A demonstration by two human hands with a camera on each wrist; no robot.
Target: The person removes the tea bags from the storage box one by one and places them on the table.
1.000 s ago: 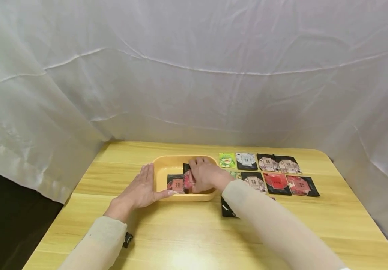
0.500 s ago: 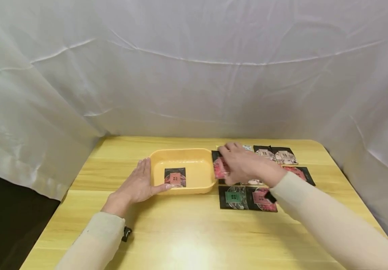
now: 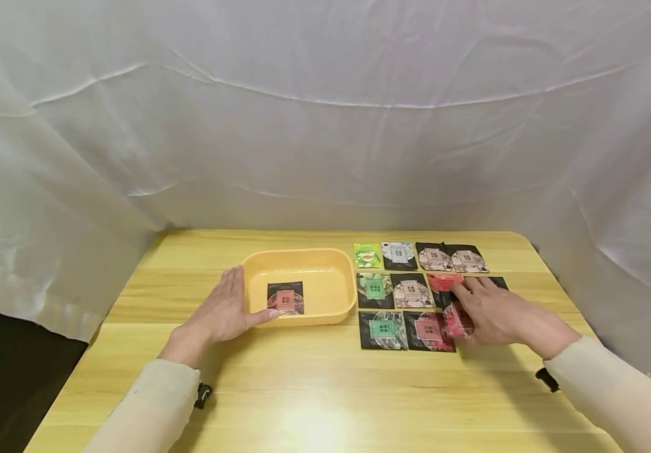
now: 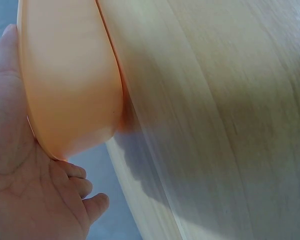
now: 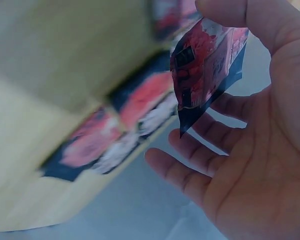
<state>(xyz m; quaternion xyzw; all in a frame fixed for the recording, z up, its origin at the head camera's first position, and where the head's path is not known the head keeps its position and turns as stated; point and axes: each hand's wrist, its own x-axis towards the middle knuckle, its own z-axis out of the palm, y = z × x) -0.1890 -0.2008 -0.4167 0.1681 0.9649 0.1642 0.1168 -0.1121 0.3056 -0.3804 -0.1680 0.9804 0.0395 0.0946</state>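
My left hand point(image 3: 218, 313) rests against the left end of a yellow plastic tray point(image 3: 327, 297), fingers straight along its wall and thumb over the near rim. Inside the tray lies one black-and-red tea bag sachet point(image 3: 286, 300). My right hand point(image 3: 495, 314) pinches another tea bag sachet point(image 5: 205, 70), pink-red with a black edge, between thumb and fingers. In the head view it is at the right end of the nearest row, beside a black-and-pink sachet point(image 3: 430, 331), and hides part of the row behind.
Several sachets lie in rows right of the tray, including a green-yellow one point(image 3: 367, 257), a white-and-black one point(image 3: 399, 255) and a green-labelled one point(image 3: 383, 329). All stand on a wooden table point(image 3: 303, 384) with a grey-white cloth point(image 3: 325, 157) hanging behind.
My right hand has lifted the pink-red sachet out of the tray and carried it right, to the end of the nearest row. The left hand has stayed at the tray.
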